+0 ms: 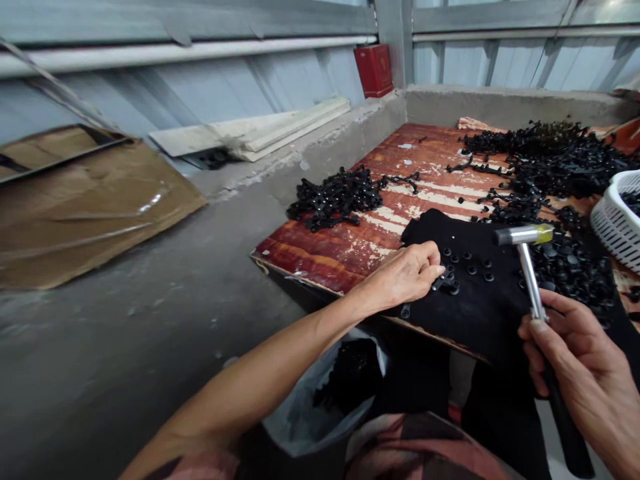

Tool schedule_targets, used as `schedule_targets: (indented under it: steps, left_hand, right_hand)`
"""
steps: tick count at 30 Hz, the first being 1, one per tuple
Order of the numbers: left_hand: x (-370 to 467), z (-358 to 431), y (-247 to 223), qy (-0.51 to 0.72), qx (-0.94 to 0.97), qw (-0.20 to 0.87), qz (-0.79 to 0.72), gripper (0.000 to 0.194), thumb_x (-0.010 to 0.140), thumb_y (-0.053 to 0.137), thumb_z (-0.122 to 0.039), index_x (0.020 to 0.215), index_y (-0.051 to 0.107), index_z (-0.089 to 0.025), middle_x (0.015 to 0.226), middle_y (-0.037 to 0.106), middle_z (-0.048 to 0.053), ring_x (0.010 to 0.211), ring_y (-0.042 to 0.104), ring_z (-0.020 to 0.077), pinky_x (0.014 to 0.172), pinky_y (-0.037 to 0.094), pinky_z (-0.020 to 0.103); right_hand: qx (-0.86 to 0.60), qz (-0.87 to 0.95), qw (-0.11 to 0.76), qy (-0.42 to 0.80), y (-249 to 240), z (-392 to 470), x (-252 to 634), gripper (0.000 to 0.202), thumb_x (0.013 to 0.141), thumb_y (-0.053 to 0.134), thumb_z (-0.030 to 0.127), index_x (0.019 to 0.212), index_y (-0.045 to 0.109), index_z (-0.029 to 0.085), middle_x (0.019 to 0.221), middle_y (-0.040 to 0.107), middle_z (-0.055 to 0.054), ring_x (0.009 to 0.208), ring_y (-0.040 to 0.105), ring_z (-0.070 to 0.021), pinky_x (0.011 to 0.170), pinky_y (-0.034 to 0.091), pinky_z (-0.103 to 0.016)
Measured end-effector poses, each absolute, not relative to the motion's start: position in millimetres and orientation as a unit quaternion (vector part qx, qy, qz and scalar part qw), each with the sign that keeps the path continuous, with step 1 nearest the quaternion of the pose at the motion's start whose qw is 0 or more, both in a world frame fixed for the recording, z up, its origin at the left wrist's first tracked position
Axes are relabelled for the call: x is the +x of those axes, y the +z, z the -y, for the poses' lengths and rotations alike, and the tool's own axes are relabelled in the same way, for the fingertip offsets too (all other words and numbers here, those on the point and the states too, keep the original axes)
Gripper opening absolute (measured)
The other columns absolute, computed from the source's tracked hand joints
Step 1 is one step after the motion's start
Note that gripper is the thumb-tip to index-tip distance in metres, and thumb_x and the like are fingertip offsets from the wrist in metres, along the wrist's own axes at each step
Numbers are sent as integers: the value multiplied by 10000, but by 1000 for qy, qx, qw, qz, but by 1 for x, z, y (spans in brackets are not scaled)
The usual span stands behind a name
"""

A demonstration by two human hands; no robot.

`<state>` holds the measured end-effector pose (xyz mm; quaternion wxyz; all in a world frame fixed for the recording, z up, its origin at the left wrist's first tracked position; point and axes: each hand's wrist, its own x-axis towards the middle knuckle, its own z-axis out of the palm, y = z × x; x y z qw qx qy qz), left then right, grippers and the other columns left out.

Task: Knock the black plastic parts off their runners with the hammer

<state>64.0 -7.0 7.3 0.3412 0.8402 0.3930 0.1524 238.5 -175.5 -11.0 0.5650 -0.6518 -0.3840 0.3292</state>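
Note:
My left hand (411, 273) is closed in a pinch at a small black plastic part (450, 285), which lies on a black cloth (480, 317) spread over the table. Several small round black pieces (471, 270) are scattered just right of those fingers. Another small black part (405, 311) rests by the table edge, below the left wrist. My right hand (583, 350) grips a small mallet (529, 267) by its black handle, with the metal head raised above the cloth. The head has one dark end and one yellow end.
The worn red-brown table (320, 257) holds a left pile of linked black parts (340, 197), a larger back-right pile (555, 160) and round black pieces (575, 267). A white basket (617, 223) stands at right. Below is a bag (295, 417) with black parts. A concrete ledge (240, 213) borders the left.

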Motion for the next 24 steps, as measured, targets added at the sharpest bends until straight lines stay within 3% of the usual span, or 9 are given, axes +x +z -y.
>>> schedule_targets:
  steps: [3, 6, 8, 10, 14, 19, 24]
  left_hand:
    - [66, 7, 9, 143, 840, 336, -402, 126, 844, 522, -242, 731, 489, -196, 533, 456, -67, 494, 401, 94, 512, 248, 227]
    - [67, 9, 12, 136, 838, 331, -412, 129, 847, 525, -249, 730, 502, -198, 543, 467, -60, 507, 416, 100, 517, 254, 231]
    - [68, 10, 15, 132, 836, 329, -418, 125, 851, 526, -256, 740, 521, -198, 557, 486, -52, 522, 431, 106, 525, 267, 232]
    - [68, 11, 16, 130, 836, 328, -420, 106, 845, 521, -238, 751, 541, -194, 569, 497, -46, 531, 436, 109, 529, 276, 234]
    - [68, 11, 15, 130, 836, 334, -415, 89, 827, 501, -199, 757, 554, -189, 563, 475, -48, 516, 416, 104, 514, 259, 231]
    - [61, 6, 12, 133, 849, 359, -365, 132, 844, 454, -237, 793, 567, -191, 609, 504, -36, 557, 448, 109, 512, 272, 221]
    - [59, 2, 7, 138, 856, 362, -344, 116, 774, 450, -174, 759, 564, -185, 554, 474, -50, 500, 406, 95, 484, 257, 223]
  right_hand:
    - [-666, 509, 489, 240, -10, 178, 237, 377, 952, 545, 378, 1321, 539, 296, 772, 635, -1, 464, 533, -110, 363, 447, -201]
    - [-631, 640, 427, 94, -9, 180, 237, 470, 981, 479, 225, 1435, 451, 344, 1011, 682, -52, 722, 676, -155, 615, 570, -264]
    - [-612, 687, 391, 35, -10, 181, 238, 552, 971, 459, 144, 1483, 386, 338, 1112, 658, -74, 859, 692, -173, 733, 575, -286]
    - [-614, 716, 332, 10, -13, 181, 240, 585, 961, 445, 117, 1510, 346, 295, 1054, 644, -84, 829, 697, -179, 658, 575, -264]
    - [-635, 737, 227, -41, -17, 182, 240, 556, 980, 373, 153, 1524, 297, 236, 836, 579, -36, 559, 652, -170, 434, 512, -266]
    - [-632, 748, 191, -75, -15, 183, 237, 555, 990, 311, 157, 1537, 248, 222, 816, 521, -12, 522, 626, -154, 403, 480, -255]
    - [-630, 750, 183, -85, -16, 184, 241, 572, 982, 325, 154, 1543, 244, 228, 810, 520, -7, 514, 622, -154, 388, 462, -257]
